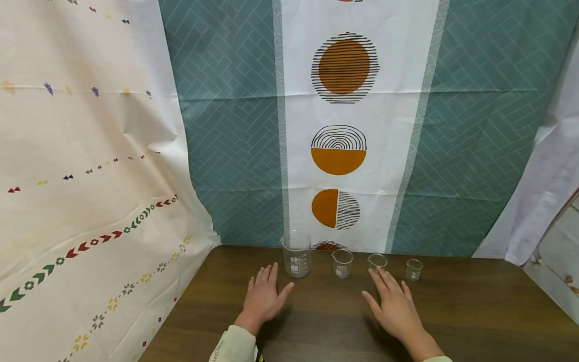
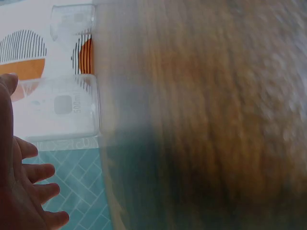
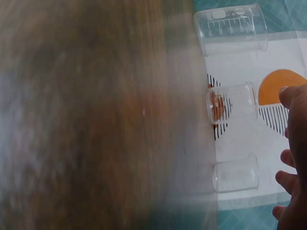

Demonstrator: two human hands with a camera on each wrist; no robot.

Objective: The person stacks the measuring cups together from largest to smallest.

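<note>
Four clear glass beakers stand upright in a row on a dark wooden table (image 1: 325, 327), across the lower middle of the head view; the largest beaker (image 1: 296, 254) is left of the others, just below the centre of the frame; the second beaker (image 1: 342, 264) stands to its right, then the third beaker (image 1: 377, 259), and the smallest beaker (image 1: 413, 270) ends the row at lower right; the left hand (image 1: 264, 295) is at bottom centre, its fingers straight and apart, holding nothing, near the largest beaker; the right hand (image 1: 394, 307) is at lower right of centre, fingers likewise extended and apart with nothing in them, its fingertips overlapping the lower part of the third beaker in that view, though contact cannot be told; in the left wrist view a 500ml mark shows on the glass at left; in the right wrist view three beakers line the upper and lower right; a teal-and-white cloth (image 1: 230, 125) with orange circles hangs behind the table, and a patterned cream cloth (image 1: 90, 166) fills the left side.
</note>
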